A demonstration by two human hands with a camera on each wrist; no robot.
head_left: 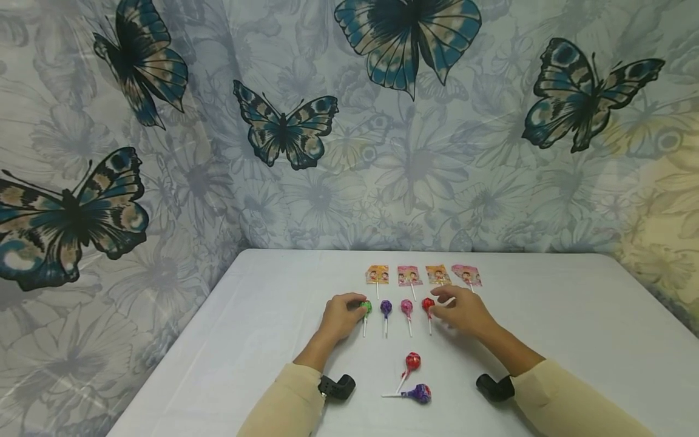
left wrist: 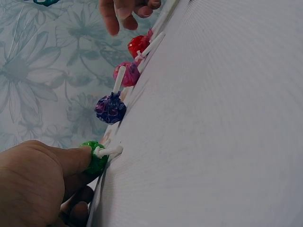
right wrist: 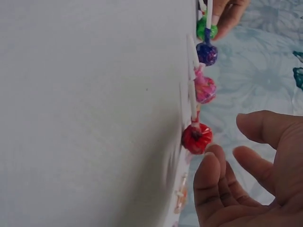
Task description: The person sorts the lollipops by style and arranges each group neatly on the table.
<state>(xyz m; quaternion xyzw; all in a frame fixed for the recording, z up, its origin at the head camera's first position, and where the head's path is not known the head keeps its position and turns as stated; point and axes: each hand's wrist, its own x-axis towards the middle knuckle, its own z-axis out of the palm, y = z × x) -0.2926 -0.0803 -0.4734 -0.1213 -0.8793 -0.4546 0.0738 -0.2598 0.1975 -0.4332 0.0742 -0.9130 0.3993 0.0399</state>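
My left hand point(head_left: 341, 317) pinches the head of a green lollipop point(left wrist: 97, 158) between thumb and fingers, at the left end of a row on the white table. Beside it in the row lie a purple lollipop point(head_left: 386, 307), a pink lollipop point(head_left: 406, 307) and a red lollipop point(head_left: 428, 304), sticks toward me. My right hand point(head_left: 464, 311) is by the red one at the right end. In the right wrist view its thumb and fingers are spread apart, with fingertips point(right wrist: 208, 170) close to the red head; whether they touch it I cannot tell.
Behind the row lie several flat wrapped lollipops, orange point(head_left: 377, 274) and pink point(head_left: 409, 276) among them. Nearer me are another red lollipop point(head_left: 412, 362) and another purple lollipop point(head_left: 420, 394). A butterfly-print cloth point(head_left: 327, 206) hangs behind the table point(head_left: 262, 340).
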